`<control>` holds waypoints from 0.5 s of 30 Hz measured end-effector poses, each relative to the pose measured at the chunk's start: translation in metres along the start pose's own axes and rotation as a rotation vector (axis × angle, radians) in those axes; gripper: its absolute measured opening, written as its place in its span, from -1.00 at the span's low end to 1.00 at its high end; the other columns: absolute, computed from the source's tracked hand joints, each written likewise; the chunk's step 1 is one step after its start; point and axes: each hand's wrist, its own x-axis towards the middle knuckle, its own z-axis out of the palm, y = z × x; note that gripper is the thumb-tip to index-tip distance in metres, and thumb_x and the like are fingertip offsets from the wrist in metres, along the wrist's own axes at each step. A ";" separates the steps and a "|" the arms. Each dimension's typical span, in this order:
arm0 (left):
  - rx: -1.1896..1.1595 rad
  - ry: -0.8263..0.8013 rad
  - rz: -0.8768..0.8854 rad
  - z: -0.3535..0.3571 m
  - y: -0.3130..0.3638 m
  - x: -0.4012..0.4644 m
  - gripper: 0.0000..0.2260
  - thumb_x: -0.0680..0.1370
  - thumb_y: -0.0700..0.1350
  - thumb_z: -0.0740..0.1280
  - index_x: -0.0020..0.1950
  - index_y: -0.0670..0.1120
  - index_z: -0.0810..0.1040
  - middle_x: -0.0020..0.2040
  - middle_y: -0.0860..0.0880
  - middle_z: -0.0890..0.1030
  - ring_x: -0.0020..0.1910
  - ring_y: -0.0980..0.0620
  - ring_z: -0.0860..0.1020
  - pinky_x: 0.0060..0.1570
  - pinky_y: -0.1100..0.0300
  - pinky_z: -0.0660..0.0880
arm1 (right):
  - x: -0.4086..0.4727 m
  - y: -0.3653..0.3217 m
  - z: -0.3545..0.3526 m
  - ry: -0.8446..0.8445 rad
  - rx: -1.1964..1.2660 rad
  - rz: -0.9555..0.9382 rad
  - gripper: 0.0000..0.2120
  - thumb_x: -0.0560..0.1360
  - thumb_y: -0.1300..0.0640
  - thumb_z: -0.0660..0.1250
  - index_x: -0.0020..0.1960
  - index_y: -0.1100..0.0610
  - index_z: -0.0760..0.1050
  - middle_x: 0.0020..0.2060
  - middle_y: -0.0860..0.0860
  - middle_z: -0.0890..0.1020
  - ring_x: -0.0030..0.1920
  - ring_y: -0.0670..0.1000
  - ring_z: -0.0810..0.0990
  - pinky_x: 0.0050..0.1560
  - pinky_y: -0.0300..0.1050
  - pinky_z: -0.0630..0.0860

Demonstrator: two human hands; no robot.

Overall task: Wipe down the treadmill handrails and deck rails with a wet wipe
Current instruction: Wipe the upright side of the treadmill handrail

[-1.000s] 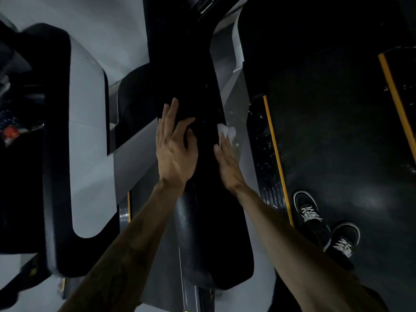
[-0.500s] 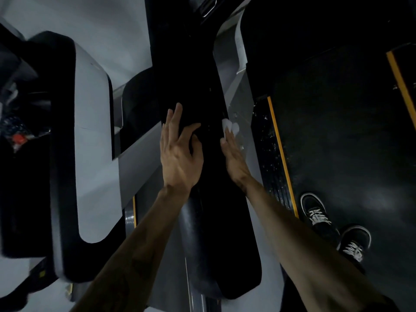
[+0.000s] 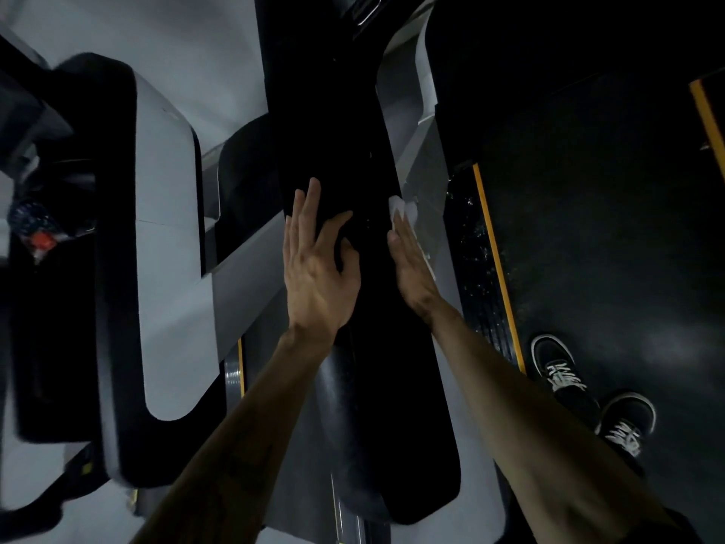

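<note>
The wet wipe (image 3: 402, 209) sits pressed against the right flank of the long black handrail (image 3: 353, 159), a white corner poking out toward twelve o'clock past the fingertips. The right hand (image 3: 410, 265) lies flat along that flank, fingers straight, pressing the wipe to the surface rather than bunching it, which looks meant to spread the cloth over more rail per stroke. At nine o'clock from it, the left hand (image 3: 317, 268) rests open on top of the rail, fingers extended and thumb splayed, probably bracing the person as they lean in. Toward three o'clock lies the treadmill deck (image 3: 588, 229) with its yellow-edged side rail (image 3: 492, 249), speckled with what may be droplets; the person's shoes (image 3: 588, 394) stand on the belt at five o'clock.
</note>
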 end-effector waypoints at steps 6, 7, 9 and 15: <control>0.017 -0.010 -0.002 0.000 -0.002 0.000 -0.64 0.59 -0.20 0.23 0.37 -0.13 0.58 0.65 -0.13 0.21 0.66 -0.14 0.08 0.54 -0.26 0.19 | -0.042 0.028 0.008 0.029 -0.052 0.013 -0.46 0.75 -0.09 0.02 0.68 -0.05 -0.02 0.65 -0.18 -0.02 0.55 -0.33 -0.17 0.65 0.06 -0.17; 0.018 -0.012 -0.003 0.000 -0.001 0.000 -0.64 0.60 -0.19 0.22 0.37 -0.13 0.57 0.65 -0.13 0.21 0.66 -0.14 0.08 0.53 -0.26 0.20 | -0.044 0.028 0.011 0.037 -0.057 -0.016 -0.47 0.74 -0.08 0.03 0.68 -0.05 0.00 0.65 -0.18 -0.01 0.56 -0.35 -0.16 0.65 0.03 -0.18; 0.018 -0.008 -0.007 0.000 -0.001 0.000 -0.64 0.60 -0.19 0.22 0.37 -0.15 0.58 0.64 -0.14 0.22 0.65 -0.15 0.10 0.52 -0.27 0.23 | -0.036 0.018 0.014 0.018 -0.047 -0.060 -0.48 0.75 -0.07 0.04 0.67 -0.06 0.03 0.65 -0.18 0.00 0.58 -0.33 -0.13 0.63 -0.12 -0.19; 0.082 0.024 0.014 -0.001 0.001 0.003 -0.67 0.58 -0.18 0.26 0.33 -0.16 0.61 0.58 -0.19 0.32 0.57 -0.21 0.26 0.47 -0.20 0.33 | 0.010 -0.002 0.004 -0.011 -0.040 -0.077 -0.47 0.75 -0.08 0.00 0.68 -0.08 -0.05 0.66 -0.16 -0.05 0.62 -0.22 -0.12 0.58 -0.24 -0.20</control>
